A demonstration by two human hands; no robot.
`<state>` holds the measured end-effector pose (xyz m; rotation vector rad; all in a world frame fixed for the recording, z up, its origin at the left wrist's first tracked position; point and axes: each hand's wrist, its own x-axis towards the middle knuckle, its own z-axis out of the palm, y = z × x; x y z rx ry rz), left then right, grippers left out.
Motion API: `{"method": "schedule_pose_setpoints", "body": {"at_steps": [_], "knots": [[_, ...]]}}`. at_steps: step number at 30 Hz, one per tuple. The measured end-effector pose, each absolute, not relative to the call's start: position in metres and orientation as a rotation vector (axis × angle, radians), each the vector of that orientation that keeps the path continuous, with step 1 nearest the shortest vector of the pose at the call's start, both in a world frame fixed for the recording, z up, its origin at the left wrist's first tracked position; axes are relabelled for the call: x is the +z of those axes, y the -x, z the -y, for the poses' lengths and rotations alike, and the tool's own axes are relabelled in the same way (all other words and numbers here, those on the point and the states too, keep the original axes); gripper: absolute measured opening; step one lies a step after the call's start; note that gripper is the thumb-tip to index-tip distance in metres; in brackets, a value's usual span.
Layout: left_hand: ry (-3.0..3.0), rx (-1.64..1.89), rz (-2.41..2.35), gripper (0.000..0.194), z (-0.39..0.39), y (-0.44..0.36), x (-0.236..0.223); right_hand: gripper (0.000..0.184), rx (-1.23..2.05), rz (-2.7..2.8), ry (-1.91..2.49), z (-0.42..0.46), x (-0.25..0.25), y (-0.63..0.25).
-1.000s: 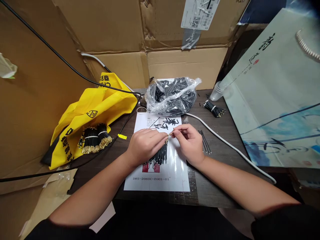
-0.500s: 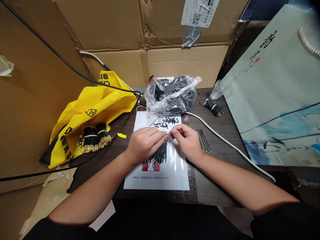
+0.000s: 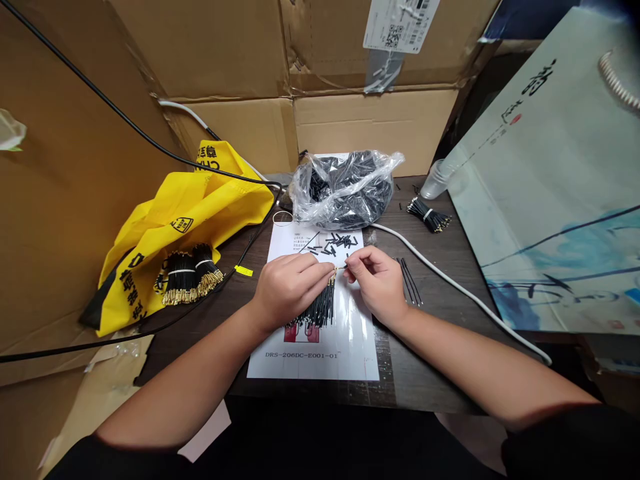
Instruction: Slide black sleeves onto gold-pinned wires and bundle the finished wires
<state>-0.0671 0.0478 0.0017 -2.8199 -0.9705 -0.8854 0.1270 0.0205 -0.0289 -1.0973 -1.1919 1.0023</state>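
Both ends of thin gold pc (image 3: 341, 268) were pinched: L hand (image 3: 290, 287) fingers on one, R hand (image 3: 376, 285) fingers on other; tip detail too small to tell. Pc was over printed sheet (image 3: 350, 353) on bench (image 3: 430, 360). Blk wires (image 3: 323, 307) hung/lay partly under L hand, short blk pcs (image 3: 344, 240) loose just beyond.

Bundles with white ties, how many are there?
3: a wide bundle and a narrower bundle by the yellow bag, and a third bundle near the clear cup. Others may be hidden.

Glossy paper sheet (image 3: 313, 369), shiny wires (image 3: 323, 307)
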Motion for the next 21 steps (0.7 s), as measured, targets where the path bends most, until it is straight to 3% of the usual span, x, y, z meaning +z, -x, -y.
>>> {"method": "schedule_pose_setpoints", "body": {"at_steps": [21], "knots": [[2.782, -1.013, 1.005, 0.010, -0.0447, 0.0645, 0.0002, 0.026, 0.966, 1.251, 1.140, -0.0186, -0.0296, -0.1281]]}}
